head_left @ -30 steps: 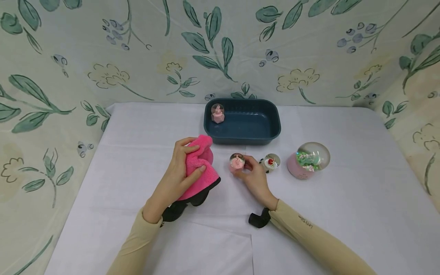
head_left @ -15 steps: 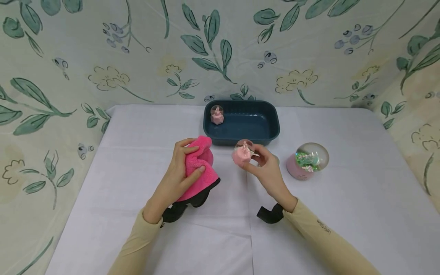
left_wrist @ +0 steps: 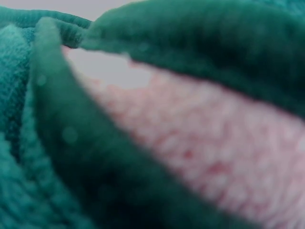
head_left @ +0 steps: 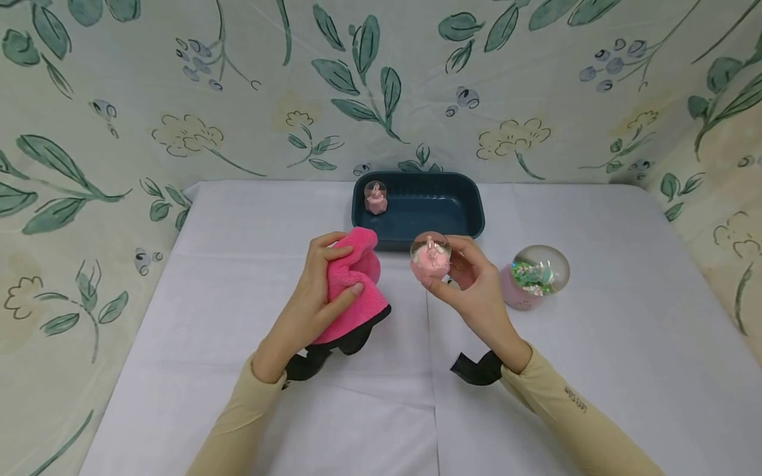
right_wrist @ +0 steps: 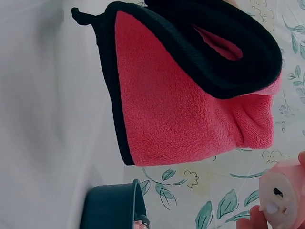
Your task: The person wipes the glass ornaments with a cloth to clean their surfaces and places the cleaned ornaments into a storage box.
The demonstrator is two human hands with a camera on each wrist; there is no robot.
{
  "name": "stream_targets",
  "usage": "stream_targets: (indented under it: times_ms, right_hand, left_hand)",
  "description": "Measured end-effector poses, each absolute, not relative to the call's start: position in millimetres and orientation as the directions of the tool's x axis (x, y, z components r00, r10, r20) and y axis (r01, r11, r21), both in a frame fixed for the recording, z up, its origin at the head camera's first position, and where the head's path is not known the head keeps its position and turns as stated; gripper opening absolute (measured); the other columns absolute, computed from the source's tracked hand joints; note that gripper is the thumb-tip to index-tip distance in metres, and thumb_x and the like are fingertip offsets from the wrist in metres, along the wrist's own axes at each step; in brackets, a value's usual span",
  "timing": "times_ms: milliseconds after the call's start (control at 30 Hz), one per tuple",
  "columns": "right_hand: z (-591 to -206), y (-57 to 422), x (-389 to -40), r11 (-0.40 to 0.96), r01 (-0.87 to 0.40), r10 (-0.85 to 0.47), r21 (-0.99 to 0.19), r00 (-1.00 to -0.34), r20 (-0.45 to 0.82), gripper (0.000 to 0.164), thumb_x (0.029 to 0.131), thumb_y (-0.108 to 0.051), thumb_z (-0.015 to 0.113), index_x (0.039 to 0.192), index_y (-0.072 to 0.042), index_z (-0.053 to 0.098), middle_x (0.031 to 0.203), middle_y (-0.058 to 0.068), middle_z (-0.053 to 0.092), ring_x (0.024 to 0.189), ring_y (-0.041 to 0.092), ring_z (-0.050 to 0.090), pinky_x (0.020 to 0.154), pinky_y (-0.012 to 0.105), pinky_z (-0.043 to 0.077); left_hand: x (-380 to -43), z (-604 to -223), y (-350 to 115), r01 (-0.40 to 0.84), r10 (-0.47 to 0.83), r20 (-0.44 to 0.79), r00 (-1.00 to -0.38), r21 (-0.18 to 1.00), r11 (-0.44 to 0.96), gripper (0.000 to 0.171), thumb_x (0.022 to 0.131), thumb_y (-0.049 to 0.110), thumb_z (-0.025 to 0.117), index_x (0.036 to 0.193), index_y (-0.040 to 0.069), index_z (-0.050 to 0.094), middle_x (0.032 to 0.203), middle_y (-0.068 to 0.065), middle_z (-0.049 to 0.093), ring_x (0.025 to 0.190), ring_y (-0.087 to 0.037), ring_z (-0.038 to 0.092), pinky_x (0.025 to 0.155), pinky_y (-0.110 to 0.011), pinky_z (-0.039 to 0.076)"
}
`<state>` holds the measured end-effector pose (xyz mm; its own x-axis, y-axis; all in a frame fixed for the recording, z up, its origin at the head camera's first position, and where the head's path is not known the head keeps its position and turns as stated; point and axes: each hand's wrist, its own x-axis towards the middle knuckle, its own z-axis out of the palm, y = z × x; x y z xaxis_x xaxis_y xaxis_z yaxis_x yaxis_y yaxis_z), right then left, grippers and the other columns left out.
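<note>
Fingers, right hand (head_left: 481, 301): curled in a pinch on a small snow globe (head_left: 431, 258), thumb low, fingertips at its side.
Fingers, left hand (head_left: 303, 291): gripping a bunched cloth (head_left: 357, 291), thumb laid across its face; cloth and held globe apart.
Position of held globe: between the two hands, in front of the tray (head_left: 437, 210) as the head view has it.
Head view only: a large globe (head_left: 540, 270) standing just beyond the right hand, its base partly covered by that hand; a small item (head_left: 454, 283), mostly hidden behind the right thumb, identity not legible; tan sleeves (head_left: 586, 410).
Right wrist view only: underside of the held globe, a pale plate with dark opening and small white knob; a dark tab (right_wrist: 85, 17) projecting at the cloth's corner.
Left wrist view: blurred close-up of pink pile and green folds; fingers not shown.
Cloth: plush, looped pile, bright pink; border smooth, black in the head view, dark teal at the right wrist.
Held globe: clear rounded dome, pink figure inside, faceted pink base.
Tray: dark blue, rectangular, rounded corners, glossy floor; a similar pink globe (head_left: 376, 198) upright at its left end.
Large globe: clear dome, green and pink decoration, pink round base.
Table (head_left: 238, 225): white fabric, creased.
Backdrop (head_left: 250, 79): pale fabric, leaf-and-flower print.
</note>
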<state>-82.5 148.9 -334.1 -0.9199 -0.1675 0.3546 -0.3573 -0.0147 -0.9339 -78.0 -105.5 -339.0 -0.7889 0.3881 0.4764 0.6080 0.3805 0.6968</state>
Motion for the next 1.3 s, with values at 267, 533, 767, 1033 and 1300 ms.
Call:
stream_targets:
  times_ms: [267, 533, 767, 1033, 1300]
  right_hand:
    - [-332, 145, -79, -0.032, -0.411, -0.173, -0.911, -0.895, 0.41, 0.054, 0.071, 0.021, 0.067, 0.122, 0.011, 0.052, 0.121, 0.017, 0.048, 0.113, 0.029, 0.049, 0.092, 0.028, 0.047]
    - [-331, 142, -76, 0.024, -0.462, -0.181, -0.886, -0.874, 0.451, 0.055, 0.072, 0.018, 0.069, 0.124, 0.008, 0.054, 0.123, 0.015, 0.05, 0.11, 0.028, 0.049, 0.09, 0.026, 0.049]
    - [-331, 141, -74, 0.042, -0.503, -0.174, -0.863, -0.854, 0.489, 0.056, 0.07, 0.019, 0.069, 0.123, 0.008, 0.054, 0.122, 0.018, 0.052, 0.11, 0.028, 0.05, 0.09, 0.026, 0.049]
    - [-332, 141, -72, 0.139, -0.627, -0.238, -0.767, -0.773, 0.589, 0.058, 0.069, 0.012, 0.076, 0.123, 0.004, 0.057, 0.123, 0.015, 0.055, 0.113, 0.028, 0.052, 0.091, 0.029, 0.049]
    - [-327, 140, -78, 0.244, -0.877, -0.337, -0.415, -0.478, 0.811, 0.04, 0.09, -0.028, 0.066, 0.11, 0.006, 0.063, 0.115, 0.025, 0.056, 0.107, 0.033, 0.055, 0.093, 0.027, 0.047]
  left_hand:
    - [-79, -333, -100, 0.597, 0.382, 0.473, -0.794, 0.726, 0.341, 0.058, 0.081, 0.007, 0.069, 0.128, 0.004, 0.034, 0.142, -0.013, 0.031, 0.131, -0.025, 0.031, 0.086, -0.04, 0.052]
    - [-79, -332, -95, 0.596, 0.376, 0.481, -0.792, 0.744, 0.302, 0.058, 0.082, 0.007, 0.068, 0.128, 0.002, 0.034, 0.143, -0.013, 0.03, 0.131, -0.025, 0.032, 0.085, -0.039, 0.052]
    - [-78, -330, -89, 0.593, 0.372, 0.486, -0.791, 0.759, 0.269, 0.06, 0.081, 0.005, 0.069, 0.129, 0.003, 0.034, 0.144, -0.012, 0.03, 0.131, -0.024, 0.032, 0.085, -0.037, 0.053]
    - [-79, -328, -82, 0.611, 0.397, 0.498, -0.771, 0.755, 0.239, 0.063, 0.081, 0.008, 0.07, 0.131, 0.004, 0.032, 0.143, -0.012, 0.03, 0.132, -0.025, 0.03, 0.086, -0.037, 0.052]
    - [-78, -324, -77, 0.603, 0.44, 0.488, -0.754, 0.78, 0.168, 0.065, 0.083, 0.012, 0.069, 0.135, 0.006, 0.03, 0.145, -0.012, 0.029, 0.133, -0.025, 0.03, 0.088, -0.036, 0.051]
